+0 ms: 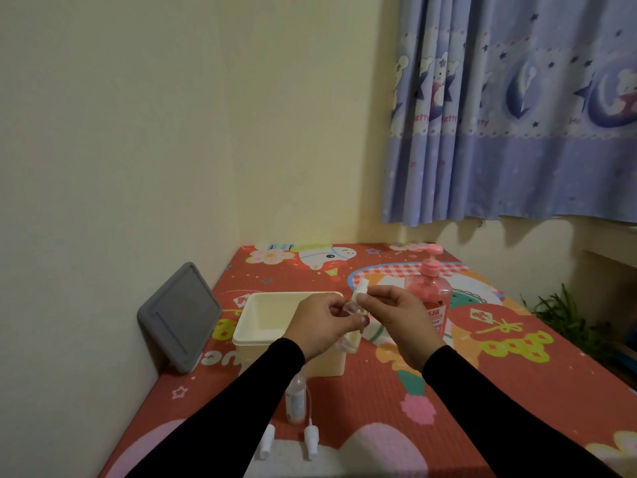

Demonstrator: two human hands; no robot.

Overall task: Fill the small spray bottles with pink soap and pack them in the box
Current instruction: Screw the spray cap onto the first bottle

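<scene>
Two hands at frame centre: left hand (315, 324) curls round a small clear plastic spray bottle (351, 310), right hand (393, 317) fingers pinch its white spray cap (362, 288); likely light, slick, best gripped mid-body.

The room is dim, in soft, warm indoor light. The curtain (510, 108) casts scalloped shadows on the wall (138, 132) just under its hem. The whole picture is slightly soft and grainy. Wide-angle bending curves the lines near the edges. The black sleeves (241, 391) show almost no detail. There is no strong glare on the table (482, 391).
</scene>
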